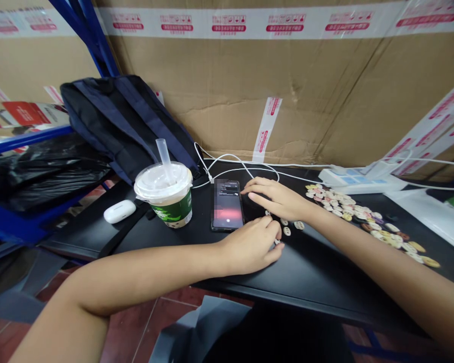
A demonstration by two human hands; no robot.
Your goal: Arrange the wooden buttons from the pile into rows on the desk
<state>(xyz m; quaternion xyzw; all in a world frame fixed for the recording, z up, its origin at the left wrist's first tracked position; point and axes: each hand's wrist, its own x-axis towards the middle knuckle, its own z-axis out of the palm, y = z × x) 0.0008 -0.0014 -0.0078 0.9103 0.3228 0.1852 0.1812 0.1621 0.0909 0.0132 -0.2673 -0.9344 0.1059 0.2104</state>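
My left hand (251,244) rests low over the black table, its thumb and fingers closed around a small pale button-like piece (277,242). Just above it, my right hand (276,197) is stretched out with its fingers apart, holding nothing. Those fingertips reach the right edge of a phone (229,209), whose lit screen faces up; whether they touch it I cannot tell. Between and beside my hands lie several loose pale oval pieces (286,231) with dark marks, some partly covered by my right hand. A larger spread of similar pieces (371,222) lies right of my right forearm.
Left of the phone stands a lidded drink cup (170,201) with a straw. A white earbud case (119,212) lies farther left, before a dark backpack (124,116). White cables (234,156) run to a power strip (344,179) at the back right. Cardboard (219,70) walls the table's rear.
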